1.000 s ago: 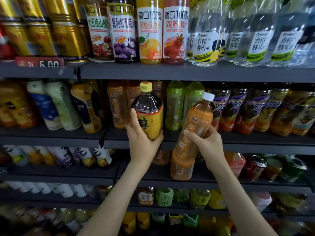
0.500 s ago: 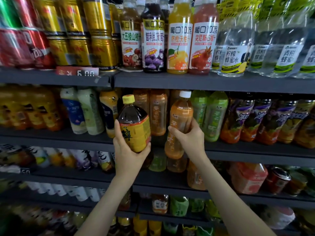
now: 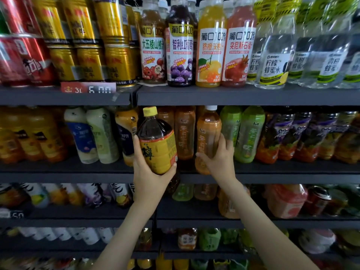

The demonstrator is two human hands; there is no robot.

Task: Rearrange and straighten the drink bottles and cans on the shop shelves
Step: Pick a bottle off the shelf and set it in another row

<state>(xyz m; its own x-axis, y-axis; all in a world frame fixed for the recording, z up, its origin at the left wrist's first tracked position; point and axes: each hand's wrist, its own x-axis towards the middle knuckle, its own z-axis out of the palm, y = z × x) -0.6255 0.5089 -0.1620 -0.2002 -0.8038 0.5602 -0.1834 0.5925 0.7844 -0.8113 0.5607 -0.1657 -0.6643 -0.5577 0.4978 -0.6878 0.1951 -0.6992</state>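
Left hand (image 3: 150, 172) is wrapped around the lower body of the dark tea bottle (image 3: 157, 141) with yellow cap and yellow label; fingers curled under its base, bottle held upright in front of the middle shelf (image 3: 78, 177), not resting on it; its base hangs below the shelf lip. Right hand (image 3: 219, 162) is closed around the orange tea bottle (image 3: 207, 137) with white cap, thumb on the front, fingers behind; that bottle sits at the shelf's front edge, just beside a matching orange bottle (image 3: 185, 133) on its left and the green tea bottles (image 3: 249, 133) on its right; whether its base is fully seated I cannot tell.

Step in hand, as I read it: slot the orange one into its row. To do it well: push it straight back by the lower body, not the neck, so it doesn't tip into the green row; square the label forward; let go only once the base is flat. Clearance to the upper shelf (image 3: 233, 95) looks tight at the cap; keep it vertical. Dark bottle doesn't match this row; likely belongs elsewhere; keep it clear of the facings meanwhile.
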